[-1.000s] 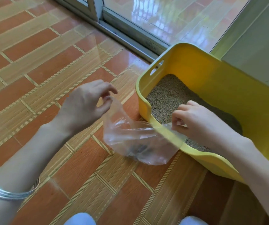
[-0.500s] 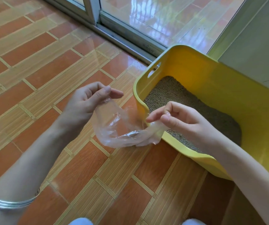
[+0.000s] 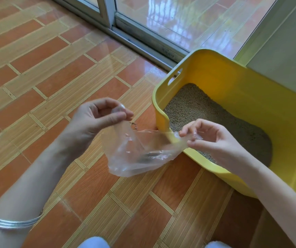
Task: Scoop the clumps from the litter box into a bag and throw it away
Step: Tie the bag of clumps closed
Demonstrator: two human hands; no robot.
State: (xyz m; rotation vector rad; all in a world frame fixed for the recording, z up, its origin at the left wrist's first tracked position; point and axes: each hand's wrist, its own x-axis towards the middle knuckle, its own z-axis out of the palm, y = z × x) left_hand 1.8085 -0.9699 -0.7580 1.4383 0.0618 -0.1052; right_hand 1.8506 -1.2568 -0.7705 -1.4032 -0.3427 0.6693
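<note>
Pinching the clear bag [image 3: 140,154] by its mouth, left hand [image 3: 97,120] and right hand [image 3: 209,138] stretch it crosswise, sagging just beside the yellow litter box [image 3: 250,97], right hand nearer, over the front rim.

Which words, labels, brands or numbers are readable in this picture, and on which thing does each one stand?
No text here can be read.
Door track: one small faint marking, too blurred to read.
Litter box: no label or print visible.
Bag: clear plastic, no print visible.
</note>
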